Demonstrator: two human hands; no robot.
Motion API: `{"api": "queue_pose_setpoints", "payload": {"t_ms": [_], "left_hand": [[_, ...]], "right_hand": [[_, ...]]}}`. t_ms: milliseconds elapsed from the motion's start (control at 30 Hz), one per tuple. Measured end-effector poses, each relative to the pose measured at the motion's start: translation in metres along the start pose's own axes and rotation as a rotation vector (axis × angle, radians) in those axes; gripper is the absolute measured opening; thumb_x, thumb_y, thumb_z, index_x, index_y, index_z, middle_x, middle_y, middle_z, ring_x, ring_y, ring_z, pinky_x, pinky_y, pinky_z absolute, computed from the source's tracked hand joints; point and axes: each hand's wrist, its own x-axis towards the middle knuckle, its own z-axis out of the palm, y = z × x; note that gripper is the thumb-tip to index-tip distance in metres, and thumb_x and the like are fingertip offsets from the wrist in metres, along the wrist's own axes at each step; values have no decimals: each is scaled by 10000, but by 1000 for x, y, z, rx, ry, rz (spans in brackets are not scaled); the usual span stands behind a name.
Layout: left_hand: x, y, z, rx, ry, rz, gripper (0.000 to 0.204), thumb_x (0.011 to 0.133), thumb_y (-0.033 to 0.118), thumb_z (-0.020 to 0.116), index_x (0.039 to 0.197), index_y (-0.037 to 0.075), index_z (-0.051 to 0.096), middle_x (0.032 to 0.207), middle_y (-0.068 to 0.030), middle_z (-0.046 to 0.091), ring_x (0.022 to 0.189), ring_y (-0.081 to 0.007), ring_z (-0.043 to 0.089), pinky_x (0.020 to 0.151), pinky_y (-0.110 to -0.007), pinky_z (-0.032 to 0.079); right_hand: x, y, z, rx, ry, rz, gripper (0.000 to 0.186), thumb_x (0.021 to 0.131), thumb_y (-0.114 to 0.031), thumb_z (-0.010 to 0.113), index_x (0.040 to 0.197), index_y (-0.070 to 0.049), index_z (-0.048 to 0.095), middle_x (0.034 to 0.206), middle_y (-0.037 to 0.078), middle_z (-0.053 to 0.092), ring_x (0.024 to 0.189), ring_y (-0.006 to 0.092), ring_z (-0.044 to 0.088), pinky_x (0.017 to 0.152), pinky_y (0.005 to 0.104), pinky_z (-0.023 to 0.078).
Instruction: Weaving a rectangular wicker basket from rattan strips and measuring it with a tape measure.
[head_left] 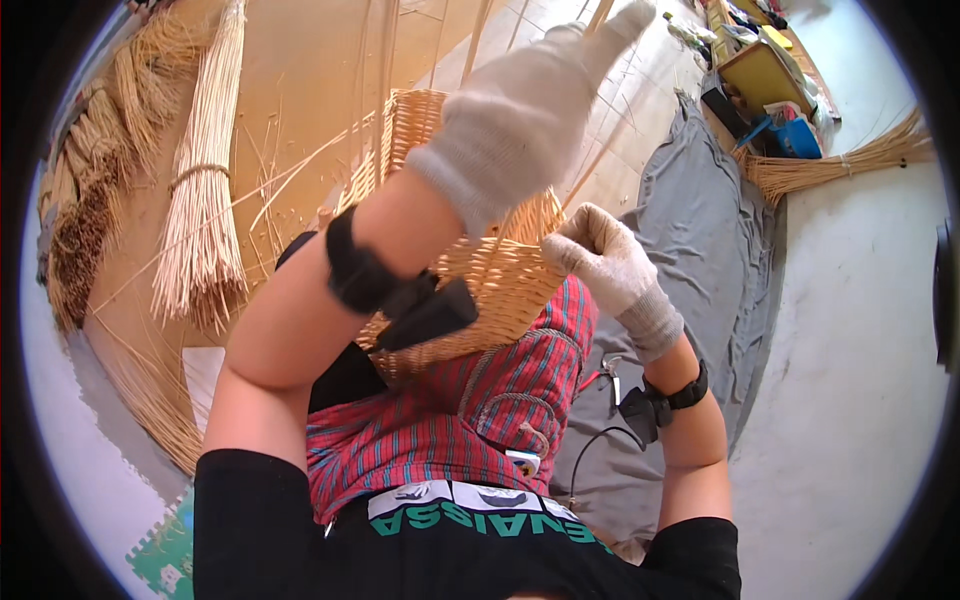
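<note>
A half-woven wicker basket (505,300) rests on my lap, with tall upright canes rising from its far sides. My left hand (520,110), in a pale knit glove, reaches up across the basket toward the upper right. Its fingers are blurred beside an upright cane, and I cannot make out whether they grip it. Much of the basket's inside is hidden behind that hand and forearm. At the basket's near right corner my right hand (610,265), also gloved, is closed with thumb and fingers pinching the woven rim.
A tied bundle of pale canes (205,170) lies at the left, beside darker bundles (90,190). Grey cloth (690,240) spreads on the right, with pliers (612,375) near my right wrist. Another cane bundle (840,172) and a blue container (795,137) sit farther right.
</note>
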Motion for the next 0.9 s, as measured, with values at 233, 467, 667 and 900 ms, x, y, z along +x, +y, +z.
{"api": "queue_pose_setpoints", "payload": {"t_ms": [233, 467, 667, 900], "left_hand": [[-33, -9, -28, -771, 390, -226, 365, 1065, 105, 493, 1428, 80, 471, 1033, -140, 693, 797, -122, 705, 560, -191, 545], [-193, -14, -34, -903, 436, -343, 195, 1099, 98, 362, 1286, 56, 401, 908, -128, 599, 831, -220, 715, 416, -216, 520], [-178, -47, -45, -1180, 580, -706, 208, 1072, 92, 465, 1272, 121, 418, 976, -165, 673, 941, -299, 728, 564, -303, 625], [-163, -60, -60, -1077, 375, -688, 298, 1044, 84, 528, 1326, 120, 438, 1023, -152, 694, 932, -257, 734, 584, -294, 627]], "right_hand": [[4, 7, -3, 13, -24, 12, 286, 895, -245, 788, 896, -15, 617, 792, 20, 655, 748, 90, 599, 700, 275, 506], [5, -9, 1, -156, 8, 50, 337, 861, -304, 820, 863, -18, 643, 802, 33, 679, 744, 96, 619, 692, 279, 519], [-7, -18, 5, -293, 78, 81, 411, 808, -339, 850, 976, -14, 662, 759, 55, 680, 739, 152, 646, 728, 311, 530], [-39, -45, 104, -1097, 282, -666, 818, 788, -371, 799, 1492, -126, 462, 1298, 160, 628, 1038, 324, 618, 955, 432, 487]]}}
